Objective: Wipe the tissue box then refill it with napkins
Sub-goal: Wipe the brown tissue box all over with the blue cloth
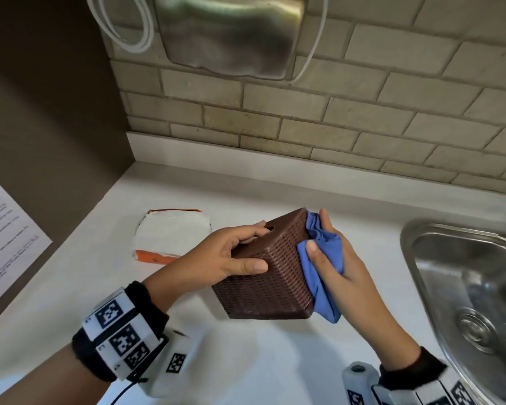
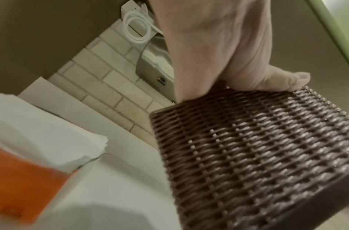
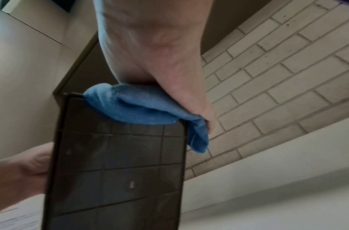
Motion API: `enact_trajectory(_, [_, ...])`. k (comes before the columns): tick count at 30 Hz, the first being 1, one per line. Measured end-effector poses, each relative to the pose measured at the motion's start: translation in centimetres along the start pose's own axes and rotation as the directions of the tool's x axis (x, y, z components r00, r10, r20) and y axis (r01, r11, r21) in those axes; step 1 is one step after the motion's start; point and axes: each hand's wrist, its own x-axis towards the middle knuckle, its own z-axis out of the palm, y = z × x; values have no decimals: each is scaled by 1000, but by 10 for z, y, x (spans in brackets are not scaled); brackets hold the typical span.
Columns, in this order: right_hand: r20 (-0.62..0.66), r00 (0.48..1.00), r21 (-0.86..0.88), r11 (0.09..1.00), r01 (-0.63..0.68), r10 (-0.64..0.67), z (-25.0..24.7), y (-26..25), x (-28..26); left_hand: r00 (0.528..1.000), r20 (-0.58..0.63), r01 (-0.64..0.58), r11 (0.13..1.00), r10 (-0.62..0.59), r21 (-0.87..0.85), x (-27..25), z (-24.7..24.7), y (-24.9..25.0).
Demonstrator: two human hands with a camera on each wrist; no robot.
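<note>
Tissue box: dark brown, woven basket-weave pattern on the sides; underside near-black with a grid of thin lines. Cloth: plain blue. Napkins: white, in a pack with orange edges. Counter: plain white. Wall: beige brick-pattern tiles with darker grout lines. Side panel: flat brown. Dispenser: brushed silver-grey. Cable: white. Sink: silver steel. Sheet: white with black print. Wristbands: black, with white tags bearing black square codes.
</note>
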Motion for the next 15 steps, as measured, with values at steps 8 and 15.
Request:
enact_trajectory(8, [11,972,-306,924,228,-237,19,-2,-20,1000,-4,-17,1000,17,-18,-1,1,-4])
enact_trajectory(15, [-36,984,-194,967,163,-173,13,2,-8,1000,-11,-30,997,30,-70,1,6,-8])
